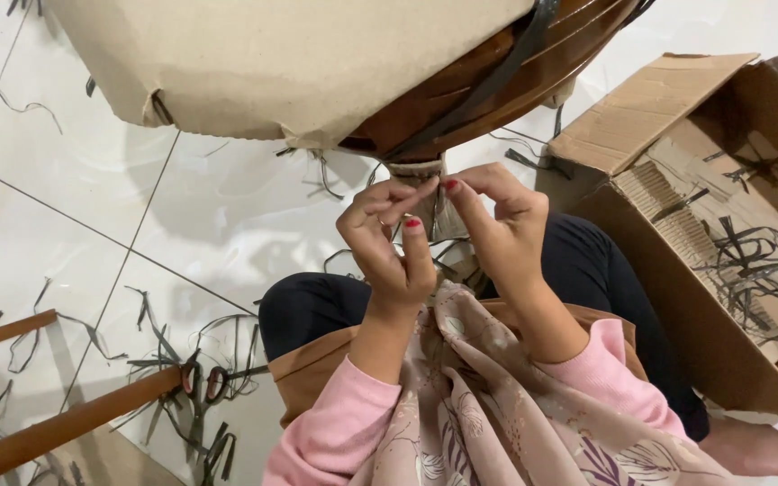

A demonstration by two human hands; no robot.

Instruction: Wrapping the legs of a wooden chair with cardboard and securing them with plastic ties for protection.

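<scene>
While both hands meet at a paper-wrapped wooden leg end [431, 202], left hand [389, 247] and right hand [497, 229] pinch the brown wrapping there, fingertips close together. Leg hangs from a paper-wrapped wooden furniture piece [299, 63] overhead, a black strap [497, 76] crossing it. Open cardboard box [713, 225] with black strap scraps sits to the right. Scissors [204, 382] lie on white tile floor [92, 207] at the left, amid cut strap bits.

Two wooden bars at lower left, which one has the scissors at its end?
The nearer, lower wooden bar: the scissors lie on the floor at its right end. The upper bar is shorter in view and ends clear of them, only black strips nearby.
</scene>
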